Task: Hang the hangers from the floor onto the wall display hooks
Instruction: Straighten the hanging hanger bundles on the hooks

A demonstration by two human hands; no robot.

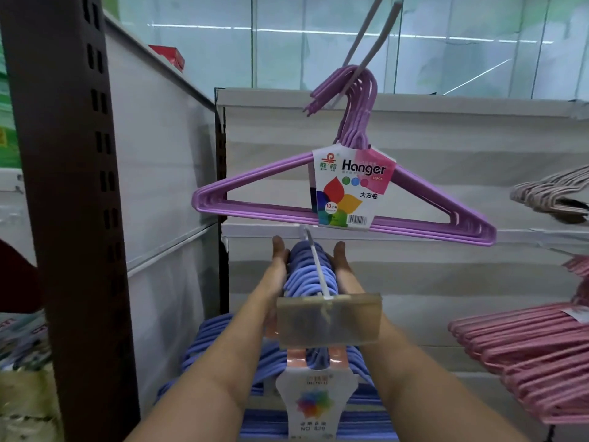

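Observation:
Several packs of blue hangers (306,275) hang by their hooks on a white display hook (315,266) that ends in a clear price tag holder (328,320). My left hand (277,266) presses flat against the left side of the blue hanger hooks. My right hand (342,266) presses against their right side, its lower part hidden behind the tag holder. A labelled pack of purple hangers (255,212) hangs from a higher display hook (369,49).
A dark brown perforated shelf post (73,218) stands close at the left. Pink hanger packs (526,352) hang at the right, beige ones (551,193) above them. The white slatted wall panel (446,275) lies behind.

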